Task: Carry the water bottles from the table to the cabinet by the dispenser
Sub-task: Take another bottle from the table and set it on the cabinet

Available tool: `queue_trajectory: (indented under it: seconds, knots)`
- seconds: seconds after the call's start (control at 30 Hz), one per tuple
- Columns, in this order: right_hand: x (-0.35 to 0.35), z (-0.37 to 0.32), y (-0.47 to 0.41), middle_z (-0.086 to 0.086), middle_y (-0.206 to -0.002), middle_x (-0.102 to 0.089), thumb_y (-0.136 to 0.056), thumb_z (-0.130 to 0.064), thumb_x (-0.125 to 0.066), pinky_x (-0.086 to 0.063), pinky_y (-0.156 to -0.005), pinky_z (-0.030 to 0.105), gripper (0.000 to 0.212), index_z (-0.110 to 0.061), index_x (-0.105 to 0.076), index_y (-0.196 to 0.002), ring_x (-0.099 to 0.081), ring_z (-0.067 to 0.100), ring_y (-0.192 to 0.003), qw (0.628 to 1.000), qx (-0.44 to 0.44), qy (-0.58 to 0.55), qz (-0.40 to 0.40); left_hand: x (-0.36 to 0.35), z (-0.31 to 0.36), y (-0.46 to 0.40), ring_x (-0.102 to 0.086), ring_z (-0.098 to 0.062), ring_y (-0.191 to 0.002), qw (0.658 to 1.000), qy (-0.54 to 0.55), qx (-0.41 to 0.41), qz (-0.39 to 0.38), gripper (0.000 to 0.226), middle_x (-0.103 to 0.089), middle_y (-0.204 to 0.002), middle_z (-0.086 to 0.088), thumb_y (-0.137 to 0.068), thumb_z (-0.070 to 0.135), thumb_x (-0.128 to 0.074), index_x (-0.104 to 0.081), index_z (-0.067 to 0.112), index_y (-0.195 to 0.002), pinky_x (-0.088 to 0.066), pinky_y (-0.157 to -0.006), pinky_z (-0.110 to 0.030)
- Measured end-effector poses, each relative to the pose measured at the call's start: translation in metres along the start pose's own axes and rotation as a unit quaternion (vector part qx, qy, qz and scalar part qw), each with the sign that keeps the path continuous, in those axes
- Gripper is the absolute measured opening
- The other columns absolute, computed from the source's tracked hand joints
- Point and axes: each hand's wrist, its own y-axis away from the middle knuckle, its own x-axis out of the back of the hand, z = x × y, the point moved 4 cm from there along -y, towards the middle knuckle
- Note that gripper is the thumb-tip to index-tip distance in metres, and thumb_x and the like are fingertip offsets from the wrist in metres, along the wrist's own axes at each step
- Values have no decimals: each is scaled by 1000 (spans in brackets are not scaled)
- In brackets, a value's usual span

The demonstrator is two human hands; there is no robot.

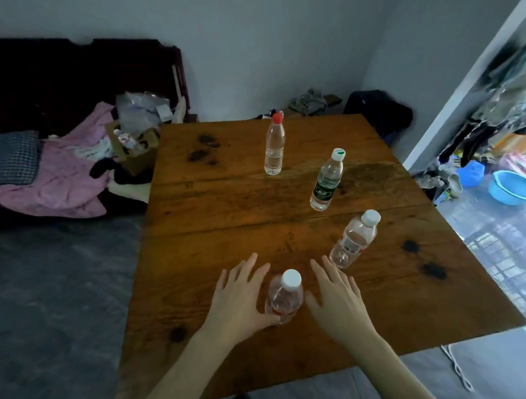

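Note:
Several clear water bottles stand upright on the wooden table (pixel 225 216). The nearest bottle (pixel 283 298), white-capped with a red label, stands between my hands. My left hand (pixel 240 297) lies on its left side with fingers spread and straight, and the thumb touches the bottle's base. My right hand (pixel 335 300) hovers just to its right, fingers also spread, holding nothing. A second white-capped bottle (pixel 354 240) stands beyond my right hand. Farther back are a green-labelled bottle (pixel 326 180) and a red-capped bottle (pixel 275 144).
A dark sofa (pixel 66 82) piled with pink cloth and a cardboard box (pixel 132 147) sits left of the table. Blue basins (pixel 512 187) and hanging clothes fill the doorway at right. Grey floor lies on the left and along the table's near edge.

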Motion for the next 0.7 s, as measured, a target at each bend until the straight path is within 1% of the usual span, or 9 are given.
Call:
queue_trajectory:
  seconds: [0.07, 0.13, 0.27, 0.4, 0.5, 0.57, 0.63, 0.67, 0.7]
  knots:
    - [-1, 1, -3, -2, -165, -9, -95, -47, -45, -9, -120, 46, 70, -32, -14, -155, -10, 20, -151, 1000, -8, 6, 1, -5, 2, -9, -12, -17, -158, 996, 85, -10, -21, 109, -4, -172, 14, -76, 60, -81, -15, 43, -160, -15, -126, -47]
    - [-2, 3, -6, -1, -165, -11, -94, -47, -46, -10, -120, 46, 70, -32, -16, -155, -11, 20, -151, 1000, -15, 12, 2, -15, 4, -17, -25, -12, -152, 980, 191, -31, -54, 101, -22, -166, 17, -75, 46, -87, -26, 43, -156, -29, -121, -36]
    - [-5, 9, -8, -2, -165, -9, -93, -47, -47, -9, -120, 45, 70, -33, -16, -155, -10, 19, -151, 1000, -28, 8, -10, -33, -2, -26, -54, 4, -127, 947, 311, -37, -77, 78, -55, -134, 31, -69, 41, -89, -44, 56, -130, -48, -91, -7]
    - [-10, 16, -9, -2, -166, -7, -95, -44, -48, -8, -120, 45, 69, -33, -16, -155, -9, 19, -151, 999, -31, -2, -34, -30, -7, -31, -56, 17, -115, 930, 362, -33, -57, 75, -58, -124, 39, -60, 53, -88, -43, 62, -120, -51, -80, -5]
    - [-14, 22, -8, -4, -165, -9, -95, -43, -50, -13, -120, 44, 68, -34, -19, -154, -12, 21, -151, 997, -35, -32, -53, -20, -7, -31, -54, 18, -117, 932, 357, -52, -34, 65, -57, -126, 41, -64, 55, -86, -48, 60, -116, -50, -85, -10]
    - [-15, 27, -8, -5, -163, -19, -95, -41, -53, -24, -118, 43, 65, -33, -25, -153, -23, 22, -148, 988, -60, -115, -83, -8, -4, -32, -55, 15, -118, 931, 358, -65, -11, 64, -58, -126, 39, -66, 54, -87, -49, 60, -117, -49, -89, -12]
    - [-15, 31, -9, -1, -151, -42, -96, -36, -55, -37, -113, 41, 55, -29, -38, -148, -44, 18, -134, 948, -124, -263, -129, 10, 0, -33, -56, 12, -117, 928, 364, -79, 17, 64, -59, -125, 36, -67, 52, -88, -50, 60, -118, -50, -89, -10]
    - [-15, 32, -9, 0, -141, -52, -96, -33, -56, -42, -109, 42, 50, -26, -45, -144, -52, 16, -125, 902, -173, -363, -156, 21, 3, -34, -57, 10, -117, 925, 369, -86, 26, 65, -60, -125, 35, -67, 50, -89, -50, 60, -118, -51, -89, -12]
    - [-15, 32, -8, 1, -133, -58, -96, -32, -58, -46, -105, 44, 45, -22, -50, -139, -57, 18, -118, 835, -225, -469, -179, 32, 7, -35, -59, 7, -116, 921, 378, -95, 32, 65, -61, -124, 32, -67, 47, -90, -51, 59, -118, -53, -90, -16]
